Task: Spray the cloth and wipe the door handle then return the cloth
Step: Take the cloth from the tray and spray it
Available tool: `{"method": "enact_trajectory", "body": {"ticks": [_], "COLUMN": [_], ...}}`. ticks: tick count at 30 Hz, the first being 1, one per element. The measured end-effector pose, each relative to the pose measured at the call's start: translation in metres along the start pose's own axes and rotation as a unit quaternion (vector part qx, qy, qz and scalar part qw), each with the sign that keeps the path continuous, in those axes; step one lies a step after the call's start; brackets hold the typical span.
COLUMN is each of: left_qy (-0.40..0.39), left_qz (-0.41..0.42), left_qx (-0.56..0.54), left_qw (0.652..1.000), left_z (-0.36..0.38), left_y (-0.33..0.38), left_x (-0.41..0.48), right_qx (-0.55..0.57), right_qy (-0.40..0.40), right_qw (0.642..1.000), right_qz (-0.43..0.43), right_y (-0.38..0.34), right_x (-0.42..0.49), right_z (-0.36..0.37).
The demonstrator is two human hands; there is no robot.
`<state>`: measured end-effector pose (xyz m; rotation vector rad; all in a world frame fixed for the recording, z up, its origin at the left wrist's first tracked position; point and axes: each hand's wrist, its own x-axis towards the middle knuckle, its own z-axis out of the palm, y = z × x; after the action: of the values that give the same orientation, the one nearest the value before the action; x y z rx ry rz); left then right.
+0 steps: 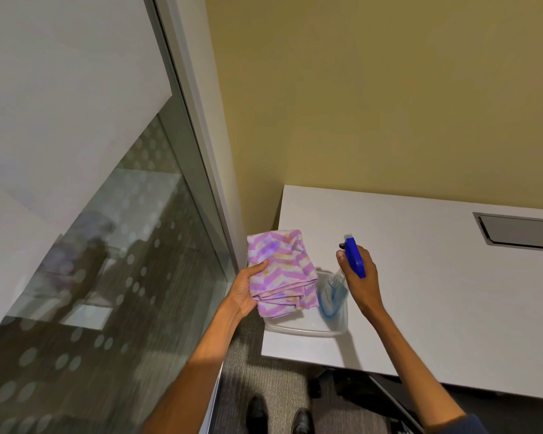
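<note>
We hold the cloth (278,272) in our left hand (245,289): the fingers are closed around its left edge, with the thumb (257,266) lying on top of the fabric and the other fingers hidden under it. The cloth is pink and white with a wavy pattern and some yellow and purple spots; it is folded loosely and hangs above the clear plastic tub (307,327). Our right hand (362,277) grips the spray bottle (332,296) at its neck, the fingers closed around it just under the blue trigger head (354,256). The nozzle points to the left, toward the cloth, which is just beside it. The bottle is transparent with blue liquid, and its lower part is inside the tub. The tub stands on the white desk (436,277), near the left corner.
</note>
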<state>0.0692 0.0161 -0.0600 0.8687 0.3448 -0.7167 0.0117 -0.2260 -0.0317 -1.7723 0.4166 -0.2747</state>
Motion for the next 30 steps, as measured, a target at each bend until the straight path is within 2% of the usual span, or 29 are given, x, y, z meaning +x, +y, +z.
{"method": "enact_trajectory", "body": {"ticks": [7, 13, 16, 21, 30], "left_qy": [-0.004, 0.005, 0.010, 0.011, 0.007], "left_qz": [0.025, 0.041, 0.048, 0.058, 0.052], "left_qx": [0.009, 0.001, 0.009, 0.027, 0.028], "left_qw": [1.000, 0.999, 0.999, 0.998, 0.998], "left_z": [0.000, 0.006, 0.010, 0.017, 0.016], "left_y": [0.006, 0.009, 0.008, 0.007, 0.002], "left_x": [0.005, 0.007, 0.008, 0.008, 0.007], "right_qx": [0.001, 0.002, -0.019, -0.116, -0.164], "right_qy": [-0.015, -0.061, -0.067, -0.084, -0.011], "right_qw": [0.997, 0.986, 0.987, 0.986, 0.984], "right_qz": [-0.077, -0.157, -0.146, -0.080, -0.064], "right_y": [-0.057, -0.092, -0.088, -0.067, -0.058], "right_x": [-0.018, -0.043, -0.053, -0.057, -0.060], "right_z": [-0.015, -0.023, -0.010, 0.011, 0.030]}}
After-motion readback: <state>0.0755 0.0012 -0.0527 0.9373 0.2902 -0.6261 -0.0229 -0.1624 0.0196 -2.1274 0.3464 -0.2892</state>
